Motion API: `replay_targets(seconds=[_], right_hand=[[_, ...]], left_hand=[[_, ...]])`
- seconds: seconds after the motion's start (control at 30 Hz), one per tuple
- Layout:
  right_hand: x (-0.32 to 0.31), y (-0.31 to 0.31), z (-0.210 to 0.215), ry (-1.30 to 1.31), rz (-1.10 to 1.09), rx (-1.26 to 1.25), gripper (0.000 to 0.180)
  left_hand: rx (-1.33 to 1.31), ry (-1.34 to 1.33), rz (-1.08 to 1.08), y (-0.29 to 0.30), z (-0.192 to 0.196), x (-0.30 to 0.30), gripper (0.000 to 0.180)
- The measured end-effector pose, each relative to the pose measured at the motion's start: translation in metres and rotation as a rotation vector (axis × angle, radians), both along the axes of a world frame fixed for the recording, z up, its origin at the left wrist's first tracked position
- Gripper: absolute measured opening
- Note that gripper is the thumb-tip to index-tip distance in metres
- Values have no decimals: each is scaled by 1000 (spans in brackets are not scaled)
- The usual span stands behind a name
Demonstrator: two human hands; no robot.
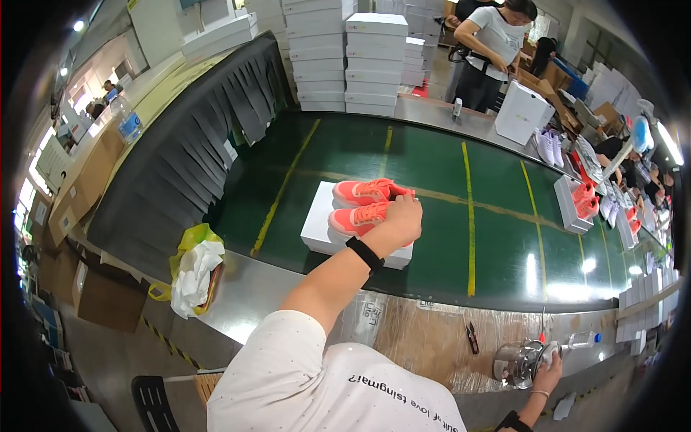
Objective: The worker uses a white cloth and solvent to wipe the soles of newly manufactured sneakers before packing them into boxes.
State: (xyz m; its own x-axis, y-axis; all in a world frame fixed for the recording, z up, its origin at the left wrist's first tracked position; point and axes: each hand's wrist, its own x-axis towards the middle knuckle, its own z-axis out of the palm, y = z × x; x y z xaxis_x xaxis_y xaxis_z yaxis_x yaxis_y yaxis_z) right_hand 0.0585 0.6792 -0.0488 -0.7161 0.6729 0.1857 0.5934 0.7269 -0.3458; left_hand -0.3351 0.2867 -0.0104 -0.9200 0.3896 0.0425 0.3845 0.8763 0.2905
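Note:
A pair of coral-orange sneakers (pixel 363 205) lies on top of a white shoebox (pixel 320 227) on the green conveyor belt (pixel 432 237). My left hand (pixel 402 219), with a black wristband, is stretched out over the belt and closed on the heel end of the sneakers. My right hand (pixel 551 367) is low at the right, gripping a round shiny container (pixel 515 360) that stands on the steel workbench (pixel 410 335) in front of me.
A black strip-curtain tunnel (pixel 194 158) covers the belt at the left. Stacked white boxes (pixel 374 61) stand at the back. A person (pixel 493 43) works across the belt beside a white box (pixel 522 111). More coral sneakers (pixel 586 201) lie at the right. A yellow bag of white paper (pixel 194 266) hangs at the left.

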Motion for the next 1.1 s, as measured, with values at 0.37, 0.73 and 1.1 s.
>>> replay_targets(seconds=[0.37,0.73,1.1], right_hand=[[-2,-17,5,-33,-21,89,50],[3,-24,9,26,-50,121,46],[-10,-29,9,62,-163,133,37]], left_hand=[[-9,188,-344,-50,28,-25,46],[-177,-66,-393,-135,-13,-48,98],[93,-35,-532,-137,-27,-68,89]])
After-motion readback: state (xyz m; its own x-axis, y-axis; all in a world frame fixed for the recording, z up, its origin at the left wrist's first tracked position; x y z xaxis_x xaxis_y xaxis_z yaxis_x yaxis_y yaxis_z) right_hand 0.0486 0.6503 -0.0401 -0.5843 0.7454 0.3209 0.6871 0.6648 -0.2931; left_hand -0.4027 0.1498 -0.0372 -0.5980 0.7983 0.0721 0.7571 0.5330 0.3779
